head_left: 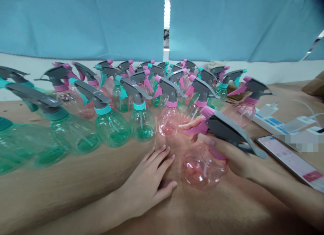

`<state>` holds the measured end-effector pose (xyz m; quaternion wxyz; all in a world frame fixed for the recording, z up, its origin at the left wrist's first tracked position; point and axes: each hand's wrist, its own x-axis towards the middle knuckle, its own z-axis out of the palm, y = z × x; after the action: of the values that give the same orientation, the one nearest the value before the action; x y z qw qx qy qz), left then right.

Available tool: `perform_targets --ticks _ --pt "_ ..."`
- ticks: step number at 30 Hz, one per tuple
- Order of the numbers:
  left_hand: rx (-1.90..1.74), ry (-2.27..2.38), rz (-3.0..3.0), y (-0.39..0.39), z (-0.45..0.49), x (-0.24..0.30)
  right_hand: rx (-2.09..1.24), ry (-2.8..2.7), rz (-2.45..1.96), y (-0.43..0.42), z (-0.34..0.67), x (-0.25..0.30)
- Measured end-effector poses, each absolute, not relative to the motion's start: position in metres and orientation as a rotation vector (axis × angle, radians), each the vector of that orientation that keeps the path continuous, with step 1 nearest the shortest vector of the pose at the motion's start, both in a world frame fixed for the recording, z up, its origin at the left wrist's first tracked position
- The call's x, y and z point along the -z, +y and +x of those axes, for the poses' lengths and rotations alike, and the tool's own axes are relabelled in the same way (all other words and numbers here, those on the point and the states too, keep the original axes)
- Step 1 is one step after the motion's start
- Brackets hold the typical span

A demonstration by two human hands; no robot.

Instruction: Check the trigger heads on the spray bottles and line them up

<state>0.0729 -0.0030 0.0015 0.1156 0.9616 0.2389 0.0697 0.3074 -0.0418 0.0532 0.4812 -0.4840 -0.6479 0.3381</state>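
Observation:
My right hand [222,149] grips a pink spray bottle [202,169] by its neck and pink trigger. The bottle is tilted, its grey and pink head pointing up and left. Just left of it, my left hand [152,176] rests palm down on the brown table [101,191], fingers stretched out and holding nothing. Beyond my hands stand a pink spray bottle [169,118] and a green spray bottle [142,123] with a turquoise collar. Whether the held bottle's base touches the table, I cannot tell.
Several more green and pink spray bottles stand in rows behind and to the left, among them a green one [112,128]. On the right lie a phone [291,160] with a lit screen and a white power strip [272,122] with plugs. A blue curtain [76,25] hangs behind.

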Motion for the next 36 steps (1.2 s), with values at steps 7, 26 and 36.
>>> perform_targets --ticks 7,26,36 --pt "-0.222 0.689 2.825 -0.003 0.072 -0.001 -0.826 -1.582 -1.147 -0.041 0.311 -0.05" --pt "-0.245 0.697 2.787 -0.003 0.072 -0.003 -0.728 -1.551 -1.218 -0.042 0.306 -0.051" --pt "-0.263 0.695 2.773 -0.003 0.072 -0.002 -0.662 -1.624 -1.252 -0.048 0.307 -0.063"
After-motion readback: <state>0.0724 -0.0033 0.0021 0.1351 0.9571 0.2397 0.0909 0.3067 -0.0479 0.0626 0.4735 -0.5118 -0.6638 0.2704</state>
